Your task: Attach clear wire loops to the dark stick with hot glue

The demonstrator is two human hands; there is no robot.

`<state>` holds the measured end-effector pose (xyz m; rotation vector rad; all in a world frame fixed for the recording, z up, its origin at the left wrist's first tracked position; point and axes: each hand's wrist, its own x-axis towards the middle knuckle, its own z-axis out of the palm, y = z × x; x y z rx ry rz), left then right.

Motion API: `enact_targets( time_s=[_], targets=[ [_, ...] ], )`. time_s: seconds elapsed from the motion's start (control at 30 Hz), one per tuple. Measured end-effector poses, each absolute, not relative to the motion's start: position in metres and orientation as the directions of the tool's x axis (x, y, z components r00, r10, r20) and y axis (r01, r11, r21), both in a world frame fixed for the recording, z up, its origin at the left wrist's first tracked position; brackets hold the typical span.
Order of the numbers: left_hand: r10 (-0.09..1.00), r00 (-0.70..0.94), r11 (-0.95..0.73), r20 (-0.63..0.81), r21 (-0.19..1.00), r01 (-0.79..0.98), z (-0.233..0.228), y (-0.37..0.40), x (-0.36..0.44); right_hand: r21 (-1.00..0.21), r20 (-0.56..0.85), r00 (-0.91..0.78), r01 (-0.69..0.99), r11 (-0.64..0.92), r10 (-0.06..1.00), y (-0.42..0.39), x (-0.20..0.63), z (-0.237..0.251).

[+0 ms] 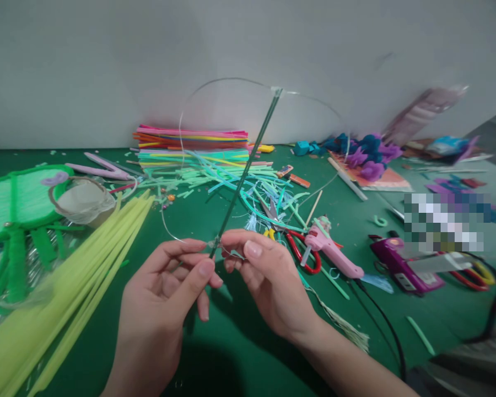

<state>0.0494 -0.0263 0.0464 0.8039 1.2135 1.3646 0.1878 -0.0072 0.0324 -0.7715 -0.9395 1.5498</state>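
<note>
Both hands pinch the rod's [248, 168] low end over the desk [240, 342]: left hand [169, 286] & right hand [264, 270]. Wire hoop [231, 82] looks fixed on top; bottom join prob. unfinished, frame bare.

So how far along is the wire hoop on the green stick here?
Done: the clear wire hoop is bent round and taped at the top of the green stick. In hand: left hand and right hand pinch the stick's lower end where the wire meets it. Left: the hoop is bare; the colored strips lie unused.
</note>
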Motion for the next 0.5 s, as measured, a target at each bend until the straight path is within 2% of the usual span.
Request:
enact_targets(
  time_s=[0.5],
  targets=[
    [0.970,-0.190,0.099,-0.153,0.958,-0.270,0.0457,-0.0273,0.0495,-0.812,-0.109,-0.212,-0.545,-0.210,0.971,-0.0071,0.1827,0.0346]
  ],
)
